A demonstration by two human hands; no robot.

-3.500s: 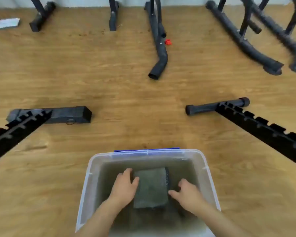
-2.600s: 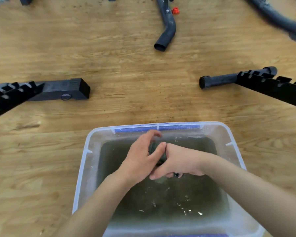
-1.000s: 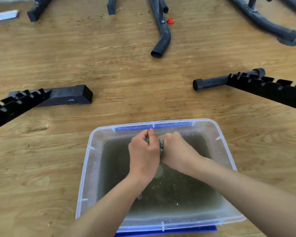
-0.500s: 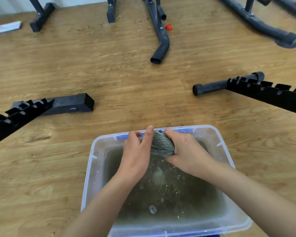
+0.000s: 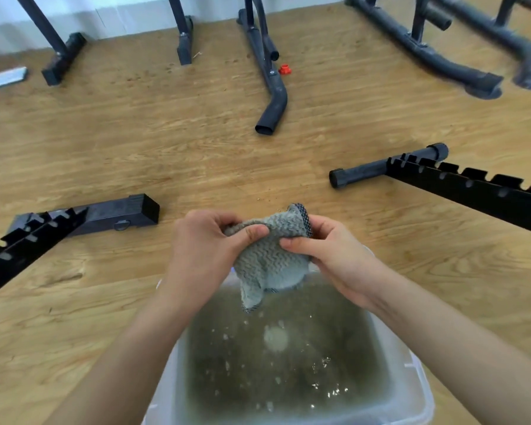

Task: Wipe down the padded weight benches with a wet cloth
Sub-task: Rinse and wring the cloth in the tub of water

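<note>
Clear plastic tub (image 5: 417, 378) on the wood-grain floor (image 5: 135, 148) holds murky, greenish-brown water with floating specks. Above its far rim, left hand (image 5: 203, 250) and right hand (image 5: 334, 250) both grip a bunched grey cloth (image 5: 270, 250), wavy-ribbed with dark edging, 1 corner hanging down. Notched black bench frames lie left (image 5: 28, 240) and right (image 5: 472, 188).

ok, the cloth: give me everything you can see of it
The cloth is grey, with a wavy ribbed weave that looks like microfibre and a dark stitched edge showing at its top right. It is bunched and crumpled, held in the air over the far end of the clear plastic tub of murky water. The left hand and right hand pinch it from either side; one corner hangs down towards the water. It looks damp.
</note>
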